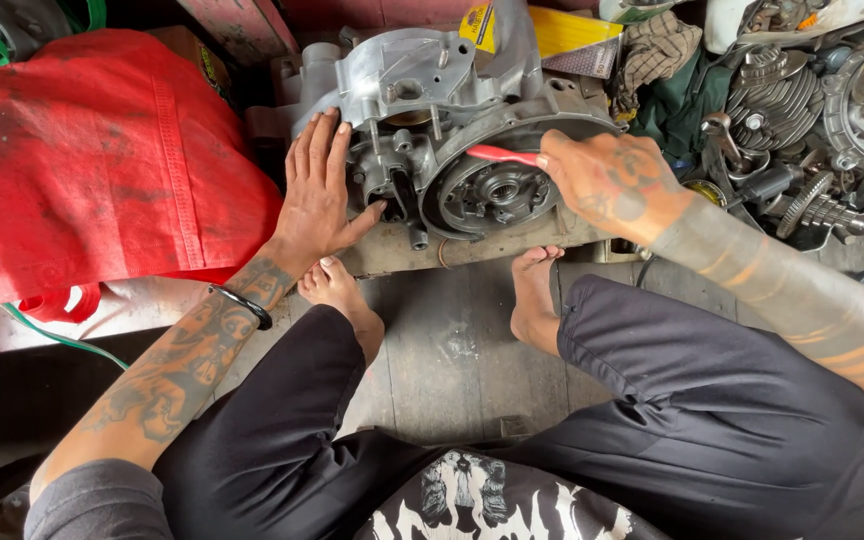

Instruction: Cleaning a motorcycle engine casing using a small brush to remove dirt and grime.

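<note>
A grey metal engine case [422, 110] lies on the wooden floor [452, 350] just past the person's bare feet. The left hand [320, 190] lies flat and spread against its left side, while the right hand [612, 185] is clamped on a red-handled tool [502, 155] reaching into the round opening. A red bag [92, 160] sits to the left, loose engine parts [802, 110] to the right.

Left: large red woven fabric bag [102, 160] lying on the floor
Right: grey finned metal cylinder [772, 100], toothed gear shaft [822, 208]
Top: checked cloth rag [657, 45], yellow flat packet [567, 30]
</note>
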